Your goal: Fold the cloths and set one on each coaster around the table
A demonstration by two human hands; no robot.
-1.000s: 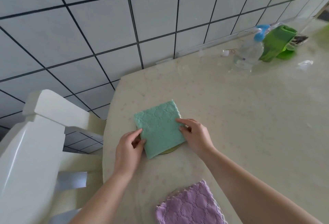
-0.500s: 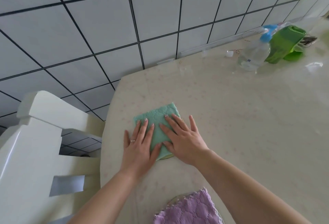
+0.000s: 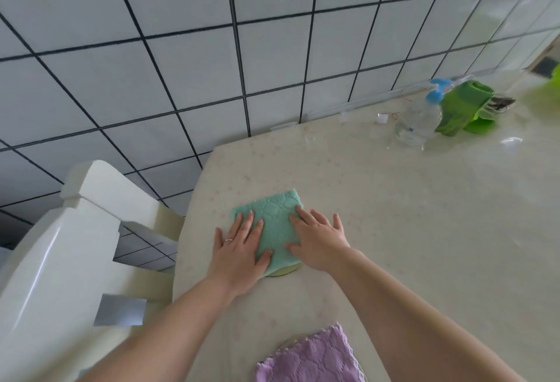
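Since half a second ago, both hands have slid apart on the green cloth [image 3: 274, 224], baring more of its middle; a second ago they only pinched its side edges.

Green cloth: folded square, lying flat on the bench [image 3: 424, 230] near its left edge, over a yellowish coaster [image 3: 285, 271]. We see only a thin arc of the coaster below the cloth's near edge; the rest is hidden.

Left hand [image 3: 239, 248]: flat, fingers [image 3: 247, 225] straight and a little spread, pressing the cloth's left part, holding nothing. A ring shows on one finger. The hand covers the cloth's left edge.

Right hand [image 3: 318, 239]: flat too, fingers straight and spread, pressing the right part, with the outer fingers resting on the bench past the cloth. It hides the cloth's right edge.

Purple cloth [image 3: 309, 357]: near us at the bottom, cut off by the frame. A curved rim peeps from under its far-left edge; we cannot tell what it is.

White chair [image 3: 60, 245] stands at the bench's left. At the far right, by the tiled wall [image 3: 181, 63], a clear spray bottle [image 3: 419, 119] with a blue top sits just beside a green roll [image 3: 460, 108]; small items behind these are too blurred to name.
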